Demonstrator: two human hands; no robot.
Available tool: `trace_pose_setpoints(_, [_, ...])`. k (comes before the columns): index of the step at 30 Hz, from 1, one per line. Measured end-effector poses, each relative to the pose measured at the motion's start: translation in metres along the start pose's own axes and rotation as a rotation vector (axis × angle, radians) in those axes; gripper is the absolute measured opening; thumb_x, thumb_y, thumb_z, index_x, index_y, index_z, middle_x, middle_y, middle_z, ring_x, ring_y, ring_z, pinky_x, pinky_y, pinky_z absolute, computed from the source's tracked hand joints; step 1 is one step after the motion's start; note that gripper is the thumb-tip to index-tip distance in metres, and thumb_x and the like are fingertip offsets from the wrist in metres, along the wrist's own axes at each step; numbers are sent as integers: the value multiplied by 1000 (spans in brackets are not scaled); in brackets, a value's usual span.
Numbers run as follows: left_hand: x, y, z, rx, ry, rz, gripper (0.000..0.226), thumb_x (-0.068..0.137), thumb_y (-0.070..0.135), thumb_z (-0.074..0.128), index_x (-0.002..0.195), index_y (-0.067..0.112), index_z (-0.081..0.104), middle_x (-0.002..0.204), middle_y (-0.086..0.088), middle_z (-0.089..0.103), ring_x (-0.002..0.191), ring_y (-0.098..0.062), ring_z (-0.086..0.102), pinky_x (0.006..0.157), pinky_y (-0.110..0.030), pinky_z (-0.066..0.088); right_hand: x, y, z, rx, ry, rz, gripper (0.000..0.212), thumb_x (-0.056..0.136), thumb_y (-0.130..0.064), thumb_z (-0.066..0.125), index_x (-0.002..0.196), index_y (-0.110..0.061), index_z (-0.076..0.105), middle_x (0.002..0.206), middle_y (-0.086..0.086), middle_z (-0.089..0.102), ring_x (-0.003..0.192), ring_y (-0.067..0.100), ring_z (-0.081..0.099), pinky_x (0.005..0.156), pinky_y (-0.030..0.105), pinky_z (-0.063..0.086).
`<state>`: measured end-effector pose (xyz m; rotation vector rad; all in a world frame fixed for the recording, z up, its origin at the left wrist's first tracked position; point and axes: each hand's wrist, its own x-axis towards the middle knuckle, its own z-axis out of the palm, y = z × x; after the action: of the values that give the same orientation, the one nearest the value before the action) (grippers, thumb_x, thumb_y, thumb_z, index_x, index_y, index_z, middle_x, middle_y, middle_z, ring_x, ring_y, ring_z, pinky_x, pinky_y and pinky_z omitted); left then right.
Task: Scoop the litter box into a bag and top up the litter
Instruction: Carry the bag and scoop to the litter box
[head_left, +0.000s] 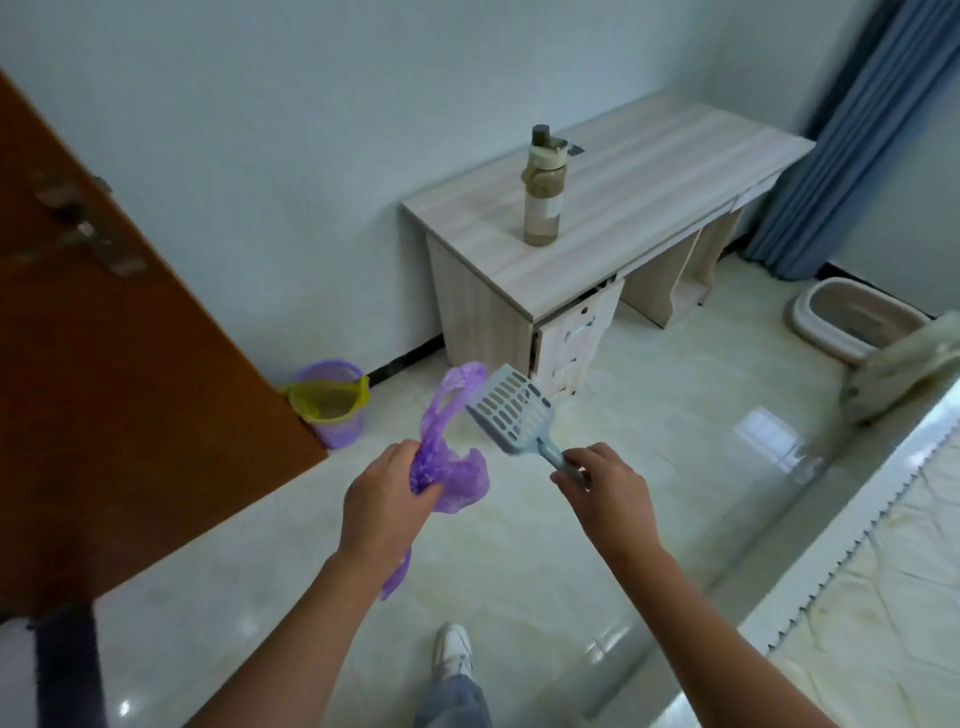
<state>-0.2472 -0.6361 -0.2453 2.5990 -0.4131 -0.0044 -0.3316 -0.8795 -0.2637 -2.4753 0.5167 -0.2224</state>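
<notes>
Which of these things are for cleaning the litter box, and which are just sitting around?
For the job: purple plastic bag in the left hand, slotted litter scoop in the right hand, litter box.

Just there: water bottle, desk, purple wastebasket, curtain.

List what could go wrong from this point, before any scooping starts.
1. The thin purple plastic bag is bunched in the left hand; it may be awkward to open one-handed, since the right hand grips the grey slotted plastic scoop.
2. The beige litter box sits across the glossy tiled floor, which could be slippery.
3. Waste might spill if the bag stays crumpled.
</notes>
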Motion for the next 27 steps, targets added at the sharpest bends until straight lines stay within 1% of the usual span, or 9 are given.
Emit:
trace_pose_setpoints(2, [31,-13,2,-13,-25,34,29,77,28,79,89,24,53,78,5,55,68,-19,54,53,-24,35,23,-10,12,-21,1,24,20,84,-30,73,101,-21,72,93,-4,61,72,23,63,65,34,50])
trace_pose_setpoints(4, [58,-22,5,-20,-42,56,28,77,27,78,88,22,53,78,4,55,68,-24,56,54,-29,37,41,-21,24,-34,0,55,19,85,-30,72,102,-21,71,93,-4,61,74,23,63,66,34,50])
trace_pose_setpoints(6, [78,-27,7,-37,-62,77,27,77,27,77,89,21,53,78,3,54,68,-25,55,55,-31,40,55,-29,33,-32,14,85,20,85,-31,72,102,-21,71,92,-5,61,73,22,61,66,33,49])
trace_pose_setpoints(12, [119,-32,5,-93,-57,106,25,76,25,75,88,20,53,78,4,54,68,-24,54,55,-35,44,83,-42,48,-4,20,133,21,84,-31,73,102,-21,73,90,-8,61,70,18,61,66,31,49])
trace_pose_setpoints(15, [134,-31,4,-90,-66,103,25,77,25,75,93,20,55,81,3,56,71,-24,56,57,-35,47,97,-47,51,15,22,139,22,84,-31,73,104,-22,72,89,-8,60,72,17,60,66,29,47])
trace_pose_setpoints(19, [151,-29,-1,-85,-40,95,27,79,24,76,98,18,58,84,2,58,73,-20,56,57,-28,42,120,-47,53,45,23,120,23,84,-31,72,105,-21,73,87,-8,60,73,16,59,67,29,46])
trace_pose_setpoints(22, [167,-27,-1,-66,-9,63,29,79,25,77,101,18,60,87,2,61,76,-20,58,60,-32,46,144,-45,53,69,15,101,22,85,-30,71,105,-20,72,86,-7,60,73,16,58,67,28,45])
trace_pose_setpoints(25, [184,-21,2,-74,15,27,37,78,27,77,110,21,59,93,3,64,82,-18,61,67,-38,55,172,-42,49,93,-7,55,21,86,-31,71,104,-21,72,87,-6,61,74,16,59,68,29,47])
trace_pose_setpoints(27, [197,-10,4,-80,36,-9,36,78,27,76,110,21,60,93,3,65,84,-18,62,69,-41,56,195,-39,44,98,-16,14,19,86,-31,71,103,-21,72,86,-4,62,73,16,59,67,31,49])
